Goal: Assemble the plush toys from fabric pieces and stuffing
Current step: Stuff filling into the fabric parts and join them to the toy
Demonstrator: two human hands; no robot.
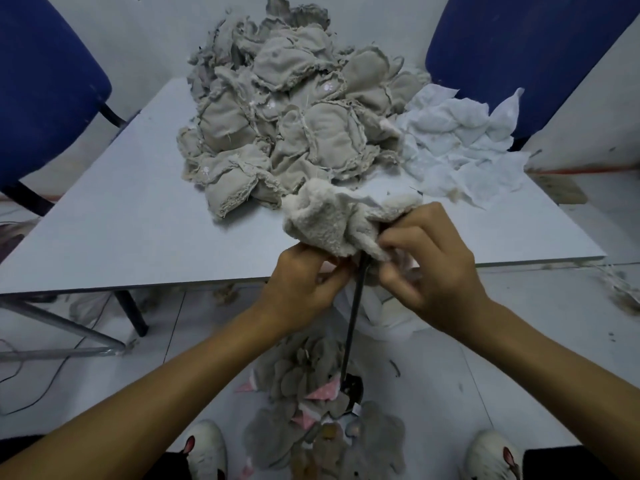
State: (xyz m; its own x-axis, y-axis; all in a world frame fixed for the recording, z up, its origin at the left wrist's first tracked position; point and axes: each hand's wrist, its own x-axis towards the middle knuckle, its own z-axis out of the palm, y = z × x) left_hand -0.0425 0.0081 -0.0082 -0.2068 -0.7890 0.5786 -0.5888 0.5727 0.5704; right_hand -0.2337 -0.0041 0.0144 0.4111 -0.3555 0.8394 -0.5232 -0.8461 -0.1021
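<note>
While the cream fluffy plush fabric skin (329, 223) is held over the near edge of the pale grey flat desk (121, 216), it is seated on the tip of a thin black upright rod (353, 323) that rises from the floor.

Step in hand, as judged: the skin is being worked over the rod, probably to turn it right side out. It is best done by keeping the rod centred in the opening and easing the fabric down evenly, so that no seam is strained.

Left hand (304, 289): grip clenched; fingers curled onto the lower edge of the skin beside the rod.

Right hand (429, 265): grip clenched; the skin's right side is pinched between thumb and curled fingers.

Stock on desk: a heap of beige inside-out sewn fabric shells (287, 119); to its right, a spread of white thin fabric pieces (460, 143).

Stock on floor: grey finished plush pieces with pink parts (322, 410), lying around the rod's base.
</note>
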